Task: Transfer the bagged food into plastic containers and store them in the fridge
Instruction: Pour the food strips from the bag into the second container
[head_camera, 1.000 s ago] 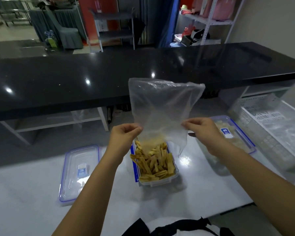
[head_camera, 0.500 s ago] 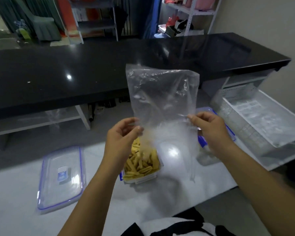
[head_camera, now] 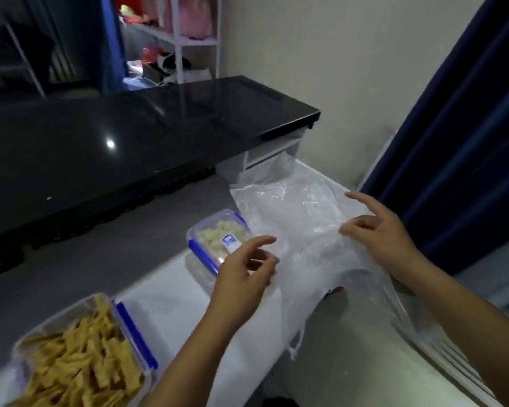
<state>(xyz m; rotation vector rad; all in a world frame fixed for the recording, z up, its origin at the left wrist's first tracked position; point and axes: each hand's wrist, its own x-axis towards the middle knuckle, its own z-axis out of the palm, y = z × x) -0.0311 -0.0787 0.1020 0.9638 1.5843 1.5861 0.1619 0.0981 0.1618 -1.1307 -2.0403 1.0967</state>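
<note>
An empty clear plastic bag [head_camera: 294,218] lies spread over the right end of the white table [head_camera: 171,292]. My left hand [head_camera: 244,274] hovers at the bag's left edge, fingers loosely spread and holding nothing. My right hand [head_camera: 376,230] is above the bag's right side with fingers spread, fingertips at the plastic. An open container [head_camera: 80,368] full of yellow sticks, with blue clips, sits at the lower left. A lidded container [head_camera: 215,236] of pale food pieces stands just left of the bag, partly behind my left hand.
A black glossy counter [head_camera: 115,136] runs along the far side, higher than the table. A white slatted basket [head_camera: 453,368] lies under the bag's right part. A dark blue curtain [head_camera: 467,142] hangs at the right, and shelves stand behind the counter.
The view swung right. The bag, held upright by both hands over the stick container, now lies flat at the table's right end, and both hands have let go of it.
</note>
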